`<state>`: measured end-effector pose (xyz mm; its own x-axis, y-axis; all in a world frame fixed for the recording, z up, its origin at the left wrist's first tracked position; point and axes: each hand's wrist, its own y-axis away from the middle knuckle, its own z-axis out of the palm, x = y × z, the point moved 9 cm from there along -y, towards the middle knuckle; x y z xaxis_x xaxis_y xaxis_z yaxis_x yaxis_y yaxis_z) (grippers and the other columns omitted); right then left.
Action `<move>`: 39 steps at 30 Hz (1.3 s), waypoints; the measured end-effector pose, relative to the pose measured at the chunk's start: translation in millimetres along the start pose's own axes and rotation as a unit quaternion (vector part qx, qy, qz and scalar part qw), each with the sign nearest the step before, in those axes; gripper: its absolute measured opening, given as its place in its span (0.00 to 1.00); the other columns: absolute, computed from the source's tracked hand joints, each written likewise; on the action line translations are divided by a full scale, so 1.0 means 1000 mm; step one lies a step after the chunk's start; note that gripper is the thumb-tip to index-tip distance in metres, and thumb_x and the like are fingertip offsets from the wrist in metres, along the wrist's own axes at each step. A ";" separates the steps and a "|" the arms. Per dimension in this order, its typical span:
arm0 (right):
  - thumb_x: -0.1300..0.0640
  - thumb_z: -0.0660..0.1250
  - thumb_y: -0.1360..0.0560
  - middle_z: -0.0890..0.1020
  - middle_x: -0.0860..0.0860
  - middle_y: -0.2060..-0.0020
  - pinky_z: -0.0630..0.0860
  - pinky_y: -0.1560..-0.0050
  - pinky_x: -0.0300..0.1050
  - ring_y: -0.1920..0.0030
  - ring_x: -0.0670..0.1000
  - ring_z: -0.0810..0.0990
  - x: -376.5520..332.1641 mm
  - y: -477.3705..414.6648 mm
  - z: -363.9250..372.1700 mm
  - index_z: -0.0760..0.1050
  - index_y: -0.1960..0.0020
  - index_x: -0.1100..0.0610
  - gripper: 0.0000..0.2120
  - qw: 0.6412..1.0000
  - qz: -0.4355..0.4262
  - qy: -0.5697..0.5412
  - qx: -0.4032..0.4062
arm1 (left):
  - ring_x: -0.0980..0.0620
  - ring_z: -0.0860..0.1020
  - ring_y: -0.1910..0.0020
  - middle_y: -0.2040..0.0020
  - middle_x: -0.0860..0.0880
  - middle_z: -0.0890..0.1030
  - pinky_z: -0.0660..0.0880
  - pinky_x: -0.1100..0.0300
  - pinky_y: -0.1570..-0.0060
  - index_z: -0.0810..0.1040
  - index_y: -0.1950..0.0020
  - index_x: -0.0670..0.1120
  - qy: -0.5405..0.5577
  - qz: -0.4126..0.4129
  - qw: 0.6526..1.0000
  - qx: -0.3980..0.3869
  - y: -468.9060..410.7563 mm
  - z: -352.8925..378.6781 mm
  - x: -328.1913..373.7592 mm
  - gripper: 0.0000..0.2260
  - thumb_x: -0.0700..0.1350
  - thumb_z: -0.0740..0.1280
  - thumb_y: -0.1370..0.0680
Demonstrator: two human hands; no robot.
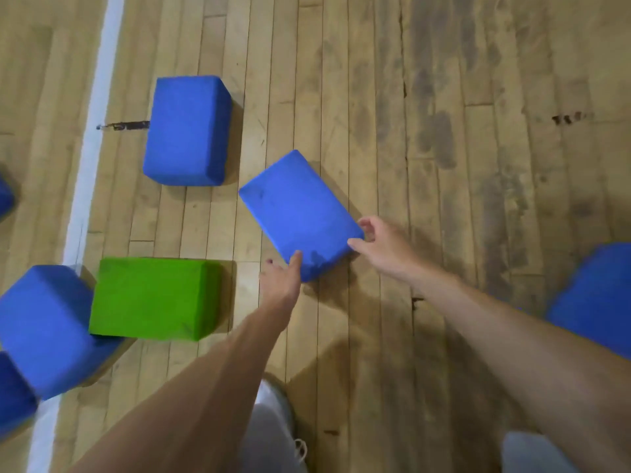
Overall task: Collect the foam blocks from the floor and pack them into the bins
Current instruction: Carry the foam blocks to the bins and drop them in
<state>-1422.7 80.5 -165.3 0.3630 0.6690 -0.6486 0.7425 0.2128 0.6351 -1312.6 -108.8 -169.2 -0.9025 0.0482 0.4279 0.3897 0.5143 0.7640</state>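
A blue foam block [297, 213] lies at an angle on the wooden floor in the middle of the head view. My left hand [281, 281] touches its near left corner, thumb up against the side and fingers fairly straight. My right hand [379, 244] reaches its near right corner, with thumb and fingers spread on either side of that corner. Whether the block is off the floor I cannot tell. No bin is in view.
Another blue block [187, 131] lies farther back left, a green block [153, 298] near left, and a blue block [47, 329] beside it. More blue foam shows at the right edge [597, 298] and left edges. A white floor line [92, 148] runs along the left. My shoe [273, 425] is below.
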 end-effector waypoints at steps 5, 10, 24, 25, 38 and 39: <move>0.47 0.68 0.26 0.75 0.53 0.37 0.69 0.41 0.45 0.37 0.54 0.73 0.034 -0.049 0.021 0.69 0.32 0.57 0.26 0.999 -0.025 -0.008 0.047 | 0.53 0.78 0.55 0.53 0.52 0.79 0.72 0.61 0.58 0.75 0.50 0.46 0.189 -0.003 0.982 -0.022 -0.045 0.036 -0.006 0.12 0.53 0.70 0.25; 0.46 0.65 0.24 0.77 0.54 0.40 0.69 0.46 0.44 0.40 0.55 0.75 0.047 -0.056 0.011 0.70 0.34 0.57 0.22 0.994 -0.044 -0.036 0.095 | 0.51 0.80 0.47 0.42 0.51 0.79 0.78 0.57 0.52 0.71 0.40 0.51 0.214 0.059 0.975 -0.013 -0.045 0.042 0.017 0.33 0.63 0.77 0.38; 0.54 0.71 0.27 0.80 0.52 0.57 0.73 0.49 0.44 0.54 0.53 0.79 0.182 0.074 -0.159 0.80 0.52 0.57 0.08 0.955 -0.044 0.056 0.287 | 0.45 0.72 0.38 0.37 0.48 0.74 0.69 0.52 0.43 0.64 0.30 0.47 -0.294 0.510 0.809 0.009 0.122 0.193 0.174 0.38 0.55 0.74 0.35; 0.54 0.71 0.27 0.79 0.51 0.57 0.73 0.49 0.45 0.53 0.52 0.78 0.202 0.091 -0.173 0.80 0.52 0.57 0.08 0.947 -0.020 0.058 0.315 | 0.45 0.71 0.37 0.37 0.47 0.73 0.69 0.51 0.43 0.64 0.30 0.47 -0.312 0.525 0.792 -0.002 0.133 0.212 0.177 0.38 0.56 0.74 0.35; 0.37 0.77 0.39 0.76 0.56 0.36 0.69 0.44 0.45 0.36 0.57 0.74 0.399 0.201 -0.191 0.68 0.32 0.60 0.44 0.766 0.374 -0.279 0.441 | 0.38 0.74 0.41 0.41 0.41 0.74 0.70 0.45 0.46 0.67 0.34 0.42 -0.440 0.581 0.683 0.040 0.170 0.311 0.151 0.37 0.57 0.74 0.37; 0.39 0.79 0.40 0.79 0.54 0.39 0.71 0.48 0.42 0.41 0.55 0.77 0.401 0.199 -0.192 0.71 0.35 0.59 0.41 0.768 0.364 -0.312 0.424 | 0.38 0.73 0.41 0.41 0.41 0.74 0.70 0.45 0.46 0.66 0.34 0.42 -0.443 0.581 0.682 0.040 0.171 0.311 0.151 0.37 0.57 0.74 0.37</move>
<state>-1237.8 527.6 -218.3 0.8584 -0.1386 -0.4939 0.2171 -0.7741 0.5946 -1439.0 252.8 -124.4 0.2373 0.9424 0.2358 0.9564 -0.2692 0.1133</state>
